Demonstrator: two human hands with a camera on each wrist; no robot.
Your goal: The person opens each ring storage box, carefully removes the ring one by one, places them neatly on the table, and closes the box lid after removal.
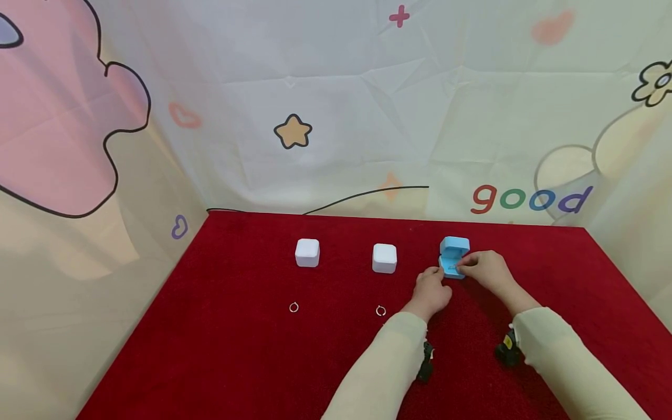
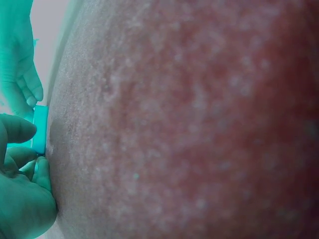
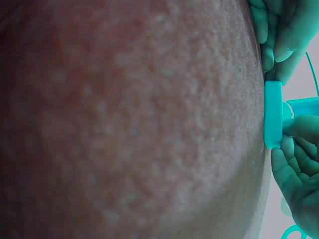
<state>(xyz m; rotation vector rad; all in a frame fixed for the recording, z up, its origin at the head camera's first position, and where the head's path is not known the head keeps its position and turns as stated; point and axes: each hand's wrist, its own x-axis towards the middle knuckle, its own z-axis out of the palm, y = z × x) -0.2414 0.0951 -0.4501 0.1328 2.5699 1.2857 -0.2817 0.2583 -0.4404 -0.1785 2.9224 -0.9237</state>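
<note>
A light blue ring box (image 1: 454,246) stands with its lid raised near the back right of the red cloth. My left hand (image 1: 431,290) grips its near left corner, thumb and fingers against the base (image 2: 41,129). From the right, my right hand (image 1: 489,269) reaches into the box, fingertips pinched at a small silvery ring (image 3: 290,110) at the cushion. The fingers partly cover that ring. Two more rings lie on the cloth: one ring (image 1: 294,302) to the left, and another ring (image 1: 376,311) with a gap, nearer the left forearm.
Two white boxes, one box (image 1: 307,252) farther left and one box (image 1: 385,258) nearer the blue one, stand in a row with it. Red cloth (image 1: 236,350) covers the table. A printed curtain (image 1: 357,116) hangs behind the table and along its sides.
</note>
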